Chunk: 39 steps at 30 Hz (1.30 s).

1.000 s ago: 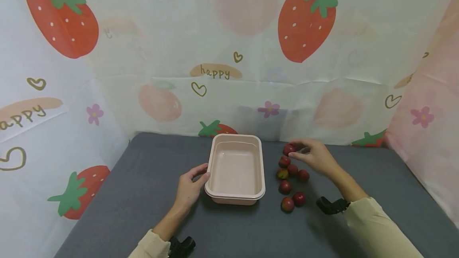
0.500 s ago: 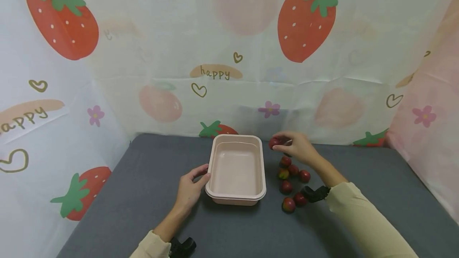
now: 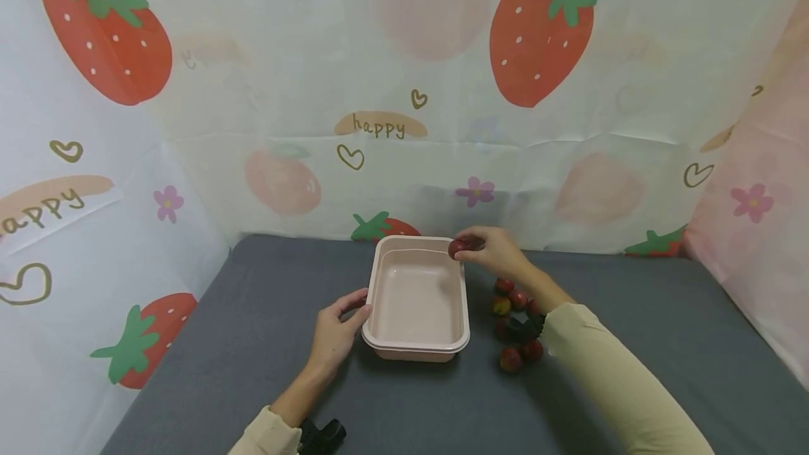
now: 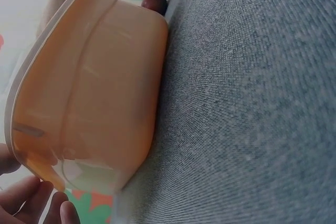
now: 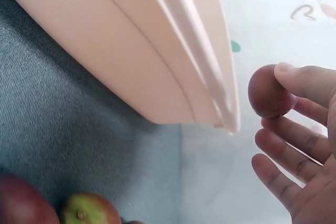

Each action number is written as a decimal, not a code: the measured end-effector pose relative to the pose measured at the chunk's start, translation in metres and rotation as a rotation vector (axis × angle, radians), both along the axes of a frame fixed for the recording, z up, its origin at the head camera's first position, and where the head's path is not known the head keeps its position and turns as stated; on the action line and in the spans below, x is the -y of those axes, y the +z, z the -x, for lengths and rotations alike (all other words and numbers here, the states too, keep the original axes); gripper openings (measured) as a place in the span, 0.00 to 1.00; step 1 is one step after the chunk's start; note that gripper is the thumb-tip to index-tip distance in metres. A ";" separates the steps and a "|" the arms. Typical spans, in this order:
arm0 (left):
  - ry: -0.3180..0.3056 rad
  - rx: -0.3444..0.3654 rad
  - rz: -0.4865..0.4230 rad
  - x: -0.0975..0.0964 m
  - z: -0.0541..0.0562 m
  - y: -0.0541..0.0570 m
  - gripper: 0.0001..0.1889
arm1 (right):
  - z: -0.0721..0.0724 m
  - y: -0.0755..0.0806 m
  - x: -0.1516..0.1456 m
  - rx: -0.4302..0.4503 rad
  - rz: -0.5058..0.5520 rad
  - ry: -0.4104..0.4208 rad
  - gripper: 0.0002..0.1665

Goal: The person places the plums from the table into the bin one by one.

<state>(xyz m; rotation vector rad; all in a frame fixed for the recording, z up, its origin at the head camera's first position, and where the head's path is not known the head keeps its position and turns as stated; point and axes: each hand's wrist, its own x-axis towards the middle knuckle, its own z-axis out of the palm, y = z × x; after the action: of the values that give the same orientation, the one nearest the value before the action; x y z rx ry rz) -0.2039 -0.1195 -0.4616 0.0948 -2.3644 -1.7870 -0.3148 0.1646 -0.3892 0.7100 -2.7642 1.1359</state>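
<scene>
A dark red plum (image 3: 458, 250) is pinched between the thumb and fingers of my right hand (image 3: 493, 250). In the head view it overlaps the far right corner of a beige plastic box (image 3: 417, 355); in the right wrist view the held plum (image 5: 270, 92) is just beyond the box's rim (image 5: 226, 106). My left hand (image 3: 338, 328) grips the box's left rim, with fingertips (image 4: 39, 195) at its edge in the left wrist view. The box's visible inner floor is bare.
Several more plums (image 3: 510, 359) lie on the grey cloth (image 3: 284, 265) to the right of the box, partly hidden by the right wrist's black camera mount (image 3: 526, 328). A fruit-printed curtain (image 3: 392, 181) hangs behind the table.
My right hand has carried a plum left from the far end of the plum group to the box's far right corner. My left hand and the box have stayed in place.
</scene>
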 end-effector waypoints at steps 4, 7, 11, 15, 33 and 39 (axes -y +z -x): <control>-0.002 -0.006 -0.004 0.001 0.000 0.000 0.19 | 0.004 -0.003 0.009 0.016 -0.027 0.000 0.23; -0.005 -0.014 -0.013 0.002 0.001 -0.001 0.19 | 0.007 -0.005 0.014 0.026 -0.047 0.002 0.22; -0.009 -0.021 -0.030 0.003 0.002 -0.001 0.19 | 0.010 -0.008 0.022 0.027 -0.064 -0.005 0.22; -0.008 -0.018 -0.038 0.004 0.001 -0.001 0.19 | 0.013 -0.008 0.029 0.006 -0.079 0.005 0.22; -0.018 -0.025 -0.035 0.003 0.003 -0.003 0.19 | 0.015 -0.007 0.052 -0.054 -0.236 0.050 0.20; -0.014 -0.021 -0.039 0.004 0.004 -0.003 0.19 | 0.018 -0.012 0.056 -0.013 -0.273 0.064 0.19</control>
<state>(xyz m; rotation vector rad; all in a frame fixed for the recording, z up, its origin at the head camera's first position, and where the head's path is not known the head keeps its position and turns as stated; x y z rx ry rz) -0.2075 -0.1233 -0.4648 0.0647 -2.3215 -1.8316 -0.3326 0.1085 -0.4009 0.8333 -2.9372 0.7649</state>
